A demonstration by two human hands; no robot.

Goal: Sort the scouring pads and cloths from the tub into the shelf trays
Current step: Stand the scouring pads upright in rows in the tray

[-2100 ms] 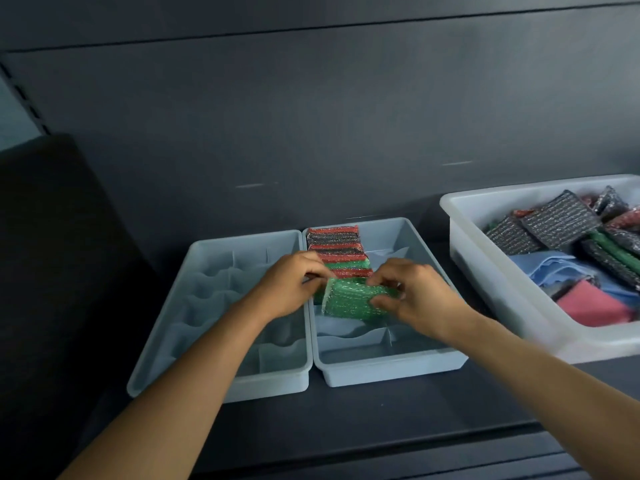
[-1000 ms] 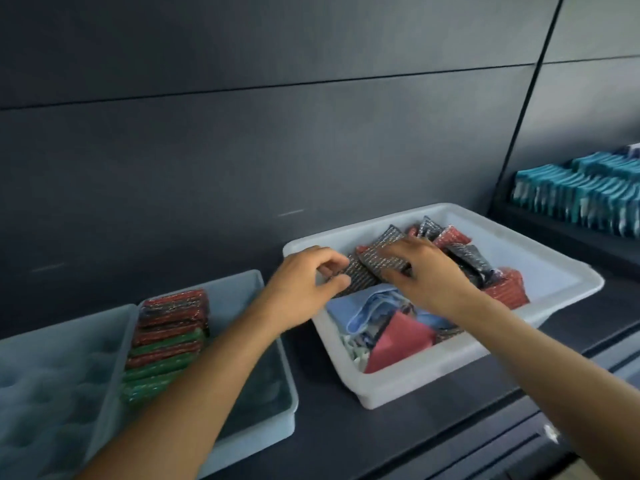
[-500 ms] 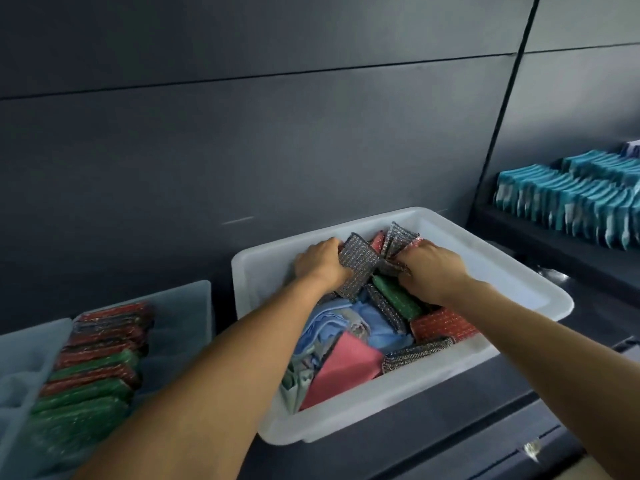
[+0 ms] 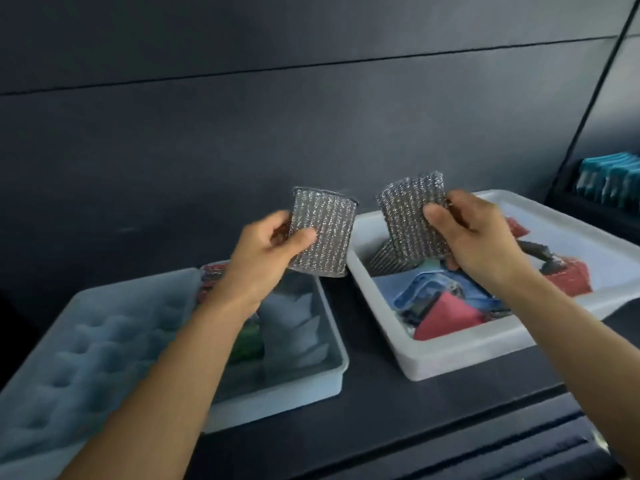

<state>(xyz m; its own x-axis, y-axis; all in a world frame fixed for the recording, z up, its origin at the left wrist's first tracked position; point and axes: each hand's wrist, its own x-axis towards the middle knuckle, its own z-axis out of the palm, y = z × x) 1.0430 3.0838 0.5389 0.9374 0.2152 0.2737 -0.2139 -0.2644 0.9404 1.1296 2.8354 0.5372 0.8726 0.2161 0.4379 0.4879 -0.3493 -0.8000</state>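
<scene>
Hands raised: left [image 4: 263, 251] pinches silver pad [image 4: 323, 233], right [image 4: 478, 237] grips second pad [image 4: 412, 223] over tub [image 4: 450, 358].

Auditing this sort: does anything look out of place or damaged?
Nothing stands out. The tub holds jumbled cloths and pads, as unsorted stock would; the left hand grips a silver pad, the right hand another, both intact.

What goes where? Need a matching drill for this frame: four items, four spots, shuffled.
Items
1. pink cloth
2. green pad
3. teal packs
4. leftmost silver pad

Spots
A. pinched in the left hand
B. in the white tub
C. on the far-right shelf
D. in the right blue tray, partly hidden by the left forearm

Pairs: 1-B, 2-D, 3-C, 4-A
</scene>
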